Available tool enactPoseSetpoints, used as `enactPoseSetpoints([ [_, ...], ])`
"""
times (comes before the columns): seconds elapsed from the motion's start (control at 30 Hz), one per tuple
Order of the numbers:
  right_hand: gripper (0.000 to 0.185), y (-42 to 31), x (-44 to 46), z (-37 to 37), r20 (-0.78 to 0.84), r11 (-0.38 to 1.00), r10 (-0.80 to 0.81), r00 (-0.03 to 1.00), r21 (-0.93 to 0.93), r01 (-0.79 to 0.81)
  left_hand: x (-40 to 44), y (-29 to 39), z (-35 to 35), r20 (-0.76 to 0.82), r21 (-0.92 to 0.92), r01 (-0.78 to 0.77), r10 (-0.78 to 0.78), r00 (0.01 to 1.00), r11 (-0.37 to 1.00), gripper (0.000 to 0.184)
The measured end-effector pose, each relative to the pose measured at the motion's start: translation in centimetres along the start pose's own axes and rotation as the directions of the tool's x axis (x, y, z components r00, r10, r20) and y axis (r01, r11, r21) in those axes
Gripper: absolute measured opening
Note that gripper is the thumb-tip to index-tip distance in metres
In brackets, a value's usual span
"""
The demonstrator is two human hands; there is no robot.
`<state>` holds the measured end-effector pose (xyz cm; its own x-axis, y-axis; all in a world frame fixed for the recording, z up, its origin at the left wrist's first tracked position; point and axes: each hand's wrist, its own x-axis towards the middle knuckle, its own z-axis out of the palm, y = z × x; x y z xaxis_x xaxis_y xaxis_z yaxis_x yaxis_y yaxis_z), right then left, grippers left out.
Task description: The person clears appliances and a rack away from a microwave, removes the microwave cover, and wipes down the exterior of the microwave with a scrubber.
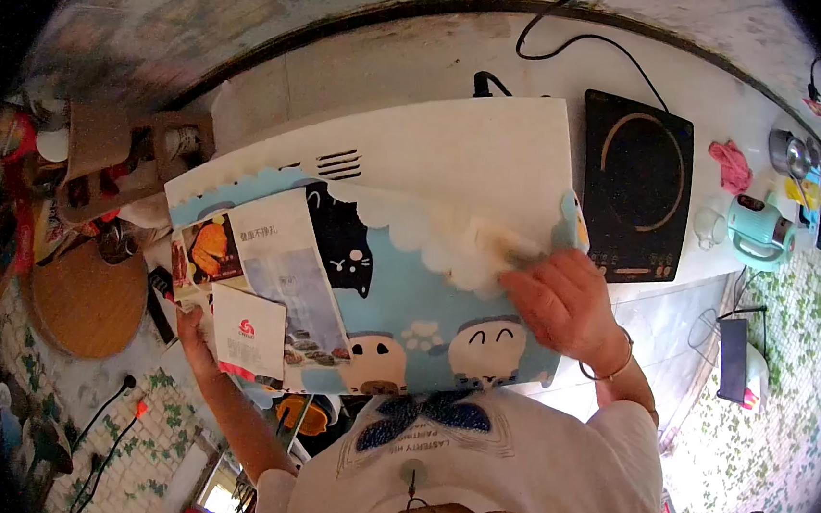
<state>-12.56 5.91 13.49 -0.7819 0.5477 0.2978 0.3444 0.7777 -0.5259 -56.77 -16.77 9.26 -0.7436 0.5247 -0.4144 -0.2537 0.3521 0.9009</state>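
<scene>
Covering the near part of a white box [458,145], a blue cartoon-cat cover [393,299] lies left of the black cooktop [638,183]. Leaflets [281,246] rest on its left side. The right hand [558,302], fingers bent and close together, touches its scalloped edge at right; a blur hides whether it grips. The left hand [194,331] meets the near left corner, grip unclear. A mint kettle [762,231] and pink cloth [729,167] sit far right.

The white shirt [549,460] bears "LASTERTY" and, below it, a word like "PAINTING"; the rest is unclear. A Chinese heading on the leaflet [271,246] seems to begin "健康不". Lettering under the red logo on the white card [251,352] is too small.
</scene>
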Motion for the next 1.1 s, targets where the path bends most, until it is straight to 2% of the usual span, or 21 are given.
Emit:
enactPoseSetpoints([
  [0.03, 0.031, -0.5, -0.3, -0.2, -0.002, 1.000, -0.003, 1.000, 0.007, 0.003, 0.1, -0.3, -0.7, -0.006, 0.020, -0.018, 0.018, 1.000, 1.000, 0.057],
  [0.07, 0.033, -1.1, -0.5, -0.5, 0.072, 0.997, -0.007, 0.997, 0.077, 0.001, 0.0, -0.4, -0.9, -0.012, 0.040, -0.036, 0.037, 0.999, 0.999, 0.057],
  [0.13, 0.032, -2.4, -1.1, -1.4, 0.173, 0.972, -0.051, 0.984, 0.234, 0.009, 0.4, -0.4, -0.8, -0.004, -0.024, 0.062, -0.062, 0.998, 0.998, 0.057],
  [0.17, 0.032, -3.0, -1.4, -1.4, 0.171, 0.973, -0.053, 0.984, 0.233, 0.012, 0.3, -0.2, -0.1, -0.004, -0.025, 0.059, -0.059, 0.998, 0.998, 0.057],
  [0.23, 0.027, -4.3, -1.6, -1.6, 0.219, 0.897, -0.007, 0.976, 0.434, -0.091, -0.4, 0.6, 1.2, -0.021, -0.025, 0.017, -0.018, 1.000, 1.000, 0.056],
  [0.27, 0.023, -4.7, -2.1, -1.9, 0.323, 0.893, 0.070, 0.944, 0.402, -0.204, -0.4, 0.4, 0.9, -0.017, -0.027, 0.014, -0.014, 1.000, 1.000, 0.056],
  [0.33, 0.022, -3.8, -2.5, -2.5, 0.364, 0.900, 0.037, 0.931, 0.393, -0.189, 0.3, -0.2, 0.1, -0.115, 0.040, 0.016, -0.012, 0.993, 0.999, 0.054],
  [0.37, 0.021, -3.1, -2.5, -2.8, 0.411, 0.905, 0.002, 0.911, 0.387, -0.177, 0.4, -0.3, 0.1, -0.106, 0.034, 0.011, -0.007, 0.994, 0.999, 0.054],
  [0.4, 0.022, -2.5, -2.3, -2.6, 0.245, 0.948, 0.041, 0.969, 0.296, -0.115, 0.5, -0.5, 0.1, -0.136, 0.012, 0.023, -0.022, 0.991, 1.000, 0.053],
  [0.43, 0.027, -2.3, -1.7, -2.7, 0.117, 0.959, 0.232, 0.966, 0.141, -0.247, 0.4, -0.6, 0.1, -0.168, -0.010, 0.038, -0.039, 0.985, 0.999, 0.051],
  [0.47, 0.033, -1.2, -0.7, -2.3, 0.015, 0.967, 0.247, 0.969, -0.066, -0.245, 0.1, -0.6, 0.4, -0.164, -0.012, 0.039, -0.041, 0.986, 0.999, 0.051],
  [0.5, 0.037, -0.5, 1.1, -2.6, -0.021, 0.936, 0.252, 0.967, -0.247, -0.249, -0.4, -0.4, 0.9, -0.164, -0.031, 0.007, -0.012, 0.986, 0.999, 0.049],
  [0.53, 0.041, 0.6, 2.3, -2.5, 0.037, 0.906, 0.233, 0.972, -0.372, -0.203, -0.7, -0.3, 1.2, -0.166, -0.050, -0.026, 0.018, 0.986, 0.998, 0.047],
  [0.7, 0.043, 3.3, 4.3, 0.0, -0.052, 0.862, 0.212, 0.976, -0.461, -0.212, -1.6, -0.4, 2.2, -0.186, -0.017, -0.099, 0.094, 0.978, 0.995, 0.040],
  [0.93, 0.042, 0.5, 2.0, -0.4, -0.045, 0.826, 0.299, 0.953, -0.488, -0.282, -0.6, -1.5, 0.4, -0.156, 0.080, -0.125, 0.137, 0.978, 0.989, 0.037],
  [1.1, 0.038, 3.4, 3.8, 0.4, -0.150, 0.795, 0.199, 0.969, -0.553, -0.248, -1.1, -1.4, 1.3, -0.153, 0.081, -0.146, 0.157, 0.976, 0.986, 0.044],
])
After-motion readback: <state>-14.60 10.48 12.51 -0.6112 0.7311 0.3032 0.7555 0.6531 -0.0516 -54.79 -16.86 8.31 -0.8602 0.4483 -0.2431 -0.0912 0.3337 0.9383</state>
